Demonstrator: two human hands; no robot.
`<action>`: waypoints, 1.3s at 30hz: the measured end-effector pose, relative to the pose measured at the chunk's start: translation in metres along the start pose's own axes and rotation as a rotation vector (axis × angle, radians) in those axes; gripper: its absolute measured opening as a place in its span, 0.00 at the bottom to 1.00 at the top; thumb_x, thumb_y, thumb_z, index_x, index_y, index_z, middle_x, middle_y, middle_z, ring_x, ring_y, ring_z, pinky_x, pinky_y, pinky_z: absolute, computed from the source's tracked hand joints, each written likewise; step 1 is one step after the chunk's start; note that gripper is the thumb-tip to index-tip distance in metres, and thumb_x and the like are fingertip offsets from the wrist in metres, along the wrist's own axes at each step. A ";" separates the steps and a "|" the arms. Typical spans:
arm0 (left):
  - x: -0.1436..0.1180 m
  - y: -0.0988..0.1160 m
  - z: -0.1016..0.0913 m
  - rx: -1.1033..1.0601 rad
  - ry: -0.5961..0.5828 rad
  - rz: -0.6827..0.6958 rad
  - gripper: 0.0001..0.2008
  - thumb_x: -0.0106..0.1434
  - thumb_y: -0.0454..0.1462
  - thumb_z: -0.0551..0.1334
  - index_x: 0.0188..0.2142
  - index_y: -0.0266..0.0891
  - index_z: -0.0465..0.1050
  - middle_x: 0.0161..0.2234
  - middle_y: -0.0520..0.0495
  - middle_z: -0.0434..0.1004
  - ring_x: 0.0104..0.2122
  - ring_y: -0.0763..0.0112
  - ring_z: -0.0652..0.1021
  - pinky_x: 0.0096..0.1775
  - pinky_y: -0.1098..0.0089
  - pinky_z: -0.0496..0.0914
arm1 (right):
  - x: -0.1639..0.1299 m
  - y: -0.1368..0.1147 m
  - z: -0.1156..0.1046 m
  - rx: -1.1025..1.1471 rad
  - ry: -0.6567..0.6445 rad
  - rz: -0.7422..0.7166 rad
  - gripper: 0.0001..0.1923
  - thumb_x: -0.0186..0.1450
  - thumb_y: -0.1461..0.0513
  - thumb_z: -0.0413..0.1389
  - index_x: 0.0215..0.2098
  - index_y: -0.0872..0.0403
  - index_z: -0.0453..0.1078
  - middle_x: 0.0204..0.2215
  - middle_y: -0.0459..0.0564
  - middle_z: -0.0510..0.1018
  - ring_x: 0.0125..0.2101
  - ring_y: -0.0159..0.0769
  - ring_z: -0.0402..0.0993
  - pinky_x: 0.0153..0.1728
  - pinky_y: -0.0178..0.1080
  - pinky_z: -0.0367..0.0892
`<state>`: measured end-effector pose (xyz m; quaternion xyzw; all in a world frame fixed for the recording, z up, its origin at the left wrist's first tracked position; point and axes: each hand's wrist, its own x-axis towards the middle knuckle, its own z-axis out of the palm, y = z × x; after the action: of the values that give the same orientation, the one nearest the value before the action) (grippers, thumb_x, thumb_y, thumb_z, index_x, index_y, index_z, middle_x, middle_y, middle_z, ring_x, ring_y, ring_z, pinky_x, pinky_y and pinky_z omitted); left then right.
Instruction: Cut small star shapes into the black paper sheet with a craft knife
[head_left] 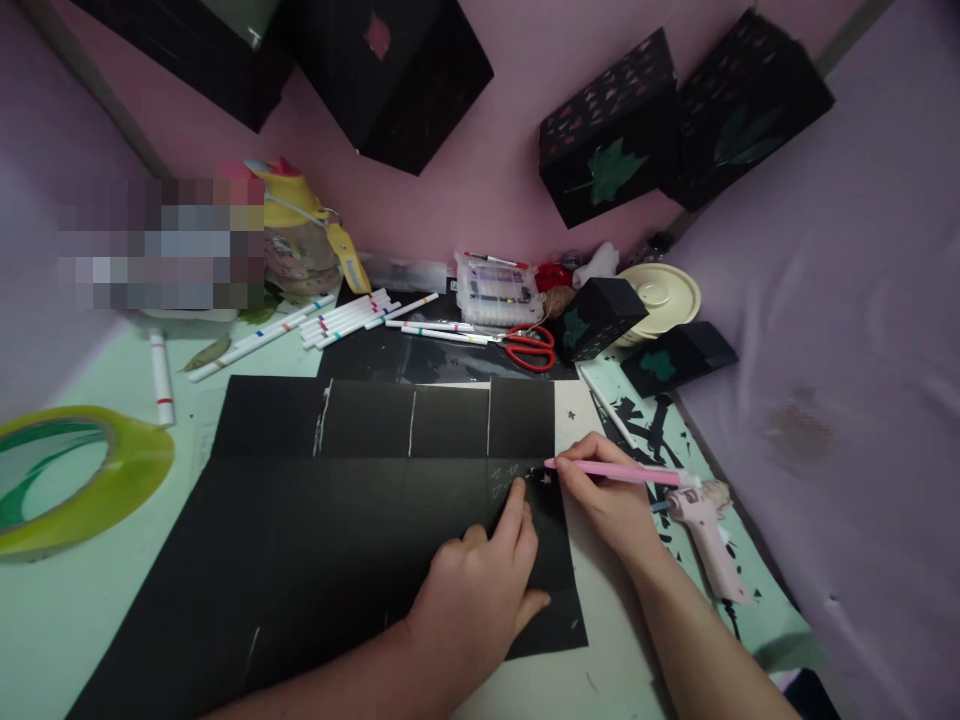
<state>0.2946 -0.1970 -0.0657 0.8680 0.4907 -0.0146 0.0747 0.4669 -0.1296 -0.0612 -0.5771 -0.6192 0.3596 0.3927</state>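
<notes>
Pale green tabletop (pixel 67 600), set in a corner of pink and lilac walls

Left hand (pixel 480 590) lies flat on the big black paper sheet (pixel 315 560), fingers (pixel 514 520) spread and released, pressing the sheet down near its right edge

Right hand (pixel 600 490) just beyond, fingers pinched round one pink pen (pixel 615 470), tip on the black sheet beside small pale marks

One pink glue gun (pixel 709 535) lies right of that hand, among black paper scraps

One roll of green tape (pixel 67 475) near the left edge

Farther back: one pair of red-handled scissors (pixel 529 348), a loose spread of white markers (pixel 345 318), too many to count surely, one clear marker case (pixel 496 290), one cream lid (pixel 664 295)

Two small black boxes (pixel 600 315) with green leaf shapes on the tabletop; four larger black boxes (pixel 611 130) against the walls
</notes>
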 end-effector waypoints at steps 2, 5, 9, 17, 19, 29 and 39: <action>0.000 0.000 0.000 -0.002 0.004 -0.001 0.33 0.58 0.56 0.62 0.58 0.42 0.67 0.67 0.43 0.52 0.29 0.66 0.78 0.25 0.66 0.74 | -0.006 -0.004 -0.001 -0.026 0.053 0.022 0.12 0.61 0.60 0.59 0.23 0.52 0.64 0.19 0.42 0.70 0.22 0.31 0.66 0.25 0.33 0.62; -0.001 0.001 0.000 -0.009 0.003 -0.005 0.33 0.58 0.56 0.62 0.58 0.43 0.67 0.67 0.43 0.52 0.29 0.65 0.78 0.25 0.65 0.74 | -0.013 -0.005 0.003 -0.036 0.079 0.031 0.12 0.63 0.60 0.58 0.23 0.52 0.63 0.19 0.41 0.68 0.22 0.30 0.64 0.25 0.33 0.61; 0.000 0.001 -0.001 -0.010 0.005 -0.012 0.33 0.57 0.55 0.62 0.58 0.42 0.67 0.67 0.42 0.51 0.30 0.65 0.78 0.26 0.66 0.74 | -0.017 -0.003 0.014 0.006 0.118 0.029 0.10 0.64 0.60 0.56 0.26 0.52 0.66 0.21 0.42 0.69 0.23 0.32 0.66 0.26 0.33 0.62; 0.003 0.001 -0.004 -0.007 -0.028 -0.016 0.35 0.57 0.55 0.62 0.60 0.40 0.65 0.67 0.40 0.50 0.30 0.65 0.78 0.27 0.66 0.75 | -0.018 0.000 0.015 -0.061 0.060 0.027 0.09 0.63 0.60 0.56 0.26 0.53 0.70 0.21 0.45 0.74 0.24 0.34 0.70 0.26 0.35 0.64; 0.003 0.001 -0.005 -0.006 -0.040 -0.015 0.36 0.58 0.55 0.62 0.60 0.40 0.64 0.67 0.40 0.50 0.30 0.65 0.78 0.27 0.66 0.75 | -0.018 0.001 0.014 -0.071 0.051 0.025 0.10 0.64 0.61 0.55 0.25 0.52 0.69 0.20 0.44 0.74 0.23 0.33 0.69 0.26 0.34 0.63; 0.001 0.001 0.000 -0.007 -0.021 -0.015 0.37 0.57 0.56 0.62 0.60 0.40 0.64 0.67 0.40 0.51 0.29 0.66 0.78 0.26 0.66 0.74 | -0.020 0.006 0.016 -0.085 0.030 0.032 0.13 0.66 0.60 0.53 0.23 0.52 0.68 0.19 0.43 0.73 0.21 0.31 0.66 0.23 0.33 0.61; 0.002 0.001 -0.001 -0.017 -0.034 -0.018 0.37 0.58 0.56 0.62 0.62 0.42 0.62 0.67 0.39 0.49 0.30 0.67 0.78 0.27 0.66 0.74 | -0.018 0.007 0.018 -0.108 0.021 0.010 0.12 0.65 0.61 0.53 0.23 0.52 0.68 0.19 0.44 0.73 0.21 0.32 0.68 0.24 0.33 0.63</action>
<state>0.2965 -0.1961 -0.0648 0.8624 0.4975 -0.0259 0.0902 0.4544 -0.1470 -0.0760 -0.6044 -0.6305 0.3216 0.3658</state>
